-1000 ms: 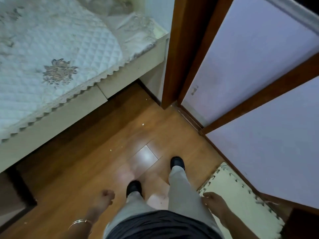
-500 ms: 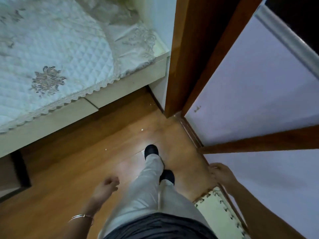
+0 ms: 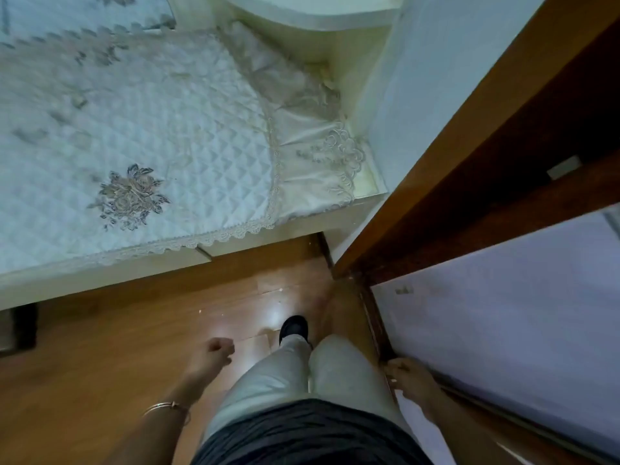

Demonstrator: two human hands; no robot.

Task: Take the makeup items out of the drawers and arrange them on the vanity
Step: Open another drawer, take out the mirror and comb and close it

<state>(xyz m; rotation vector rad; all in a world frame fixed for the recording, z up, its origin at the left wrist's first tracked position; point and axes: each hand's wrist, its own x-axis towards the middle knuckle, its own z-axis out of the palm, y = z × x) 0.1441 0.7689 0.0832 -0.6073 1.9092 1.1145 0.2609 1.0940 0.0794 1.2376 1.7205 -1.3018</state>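
No makeup items, drawers or vanity are in view. I am standing on a wooden floor (image 3: 117, 347), looking down at my legs and one dark shoe (image 3: 294, 327). My left hand (image 3: 214, 352) hangs at my side, curled into a loose fist with nothing in it; a thin bangle sits on its wrist. Low on the right, my right hand (image 3: 407, 372) hangs beside the base of a wooden-framed door (image 3: 503, 330); its fingers are curled and hold nothing that I can see.
A bed (image 3: 134, 146) with a white quilted, lace-edged cover fills the upper left, its pale base running along the floor. The brown door frame (image 3: 469, 162) and pale door panels line the right. A narrow strip of floor runs between them.
The view has swung up toward the bed as I step forward. The pale floor mat has dropped out of sight, and my right hand now hangs lower beside the door.
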